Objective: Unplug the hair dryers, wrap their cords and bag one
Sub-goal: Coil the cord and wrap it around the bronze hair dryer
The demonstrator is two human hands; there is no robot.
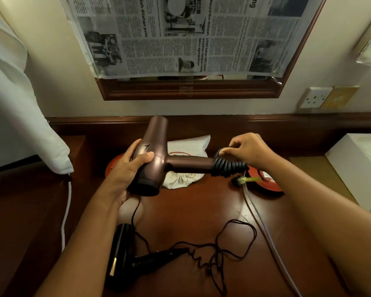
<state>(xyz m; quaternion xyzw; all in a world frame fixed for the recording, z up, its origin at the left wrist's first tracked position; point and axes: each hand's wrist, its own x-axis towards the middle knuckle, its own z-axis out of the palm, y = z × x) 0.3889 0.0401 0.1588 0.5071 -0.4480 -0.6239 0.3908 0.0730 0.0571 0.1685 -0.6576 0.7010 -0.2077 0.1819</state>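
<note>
Head view: brown dryer [153, 155] is held above the counter [191, 211], barrel wrapped by the left hand [129, 166]. The cord [228, 167] is pinched by the right hand [250, 150], coiled on the handle. Loops should be kept snug, plug tucked last.

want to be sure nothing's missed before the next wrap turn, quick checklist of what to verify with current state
1. Left hand grips the bronze dryer barrel: ok.
2. Right hand pinches the cord coils at the handle end: ok.
3. Coils sit snug on the handle: ok.
4. Bronze dryer's plug end free: cannot tell.
5. Black dryer cord wrapped: not ok, its cord lies loose on the desk.
6. White bag within reach behind the dryer: ok.
</note>
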